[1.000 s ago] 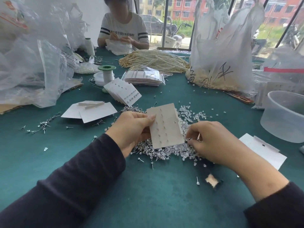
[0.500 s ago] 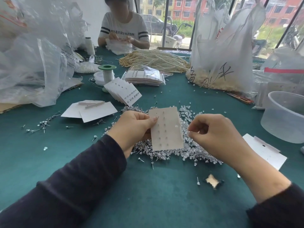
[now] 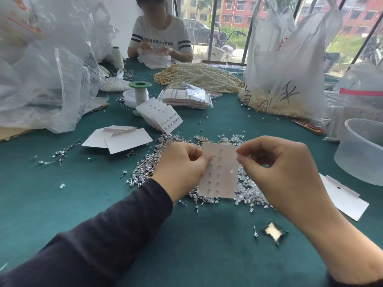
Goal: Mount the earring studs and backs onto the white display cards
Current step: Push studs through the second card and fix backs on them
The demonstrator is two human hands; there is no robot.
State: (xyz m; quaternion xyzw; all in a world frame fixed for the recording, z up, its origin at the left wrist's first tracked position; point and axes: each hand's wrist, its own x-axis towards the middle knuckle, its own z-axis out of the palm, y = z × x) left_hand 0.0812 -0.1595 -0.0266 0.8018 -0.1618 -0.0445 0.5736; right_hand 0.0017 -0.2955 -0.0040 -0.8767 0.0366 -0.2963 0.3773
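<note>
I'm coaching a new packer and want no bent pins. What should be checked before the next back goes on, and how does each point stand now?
1. White rectangular display card held steady: ok. The left hand pinches its left edge.
2. Stud post exposed: ok. A thin silver pin sticks out beside the left fingertips.
3. Back ready in the right hand: cannot tell. Its fingertips pinch together at the card's top right edge, but anything between them is too small to see.
4. Supply close by: ok. The heap of silver studs and clear plastic backs lies under the card.
5. Lower rows finished: cannot tell. Two columns of small bumps show, nothing finer.
</note>
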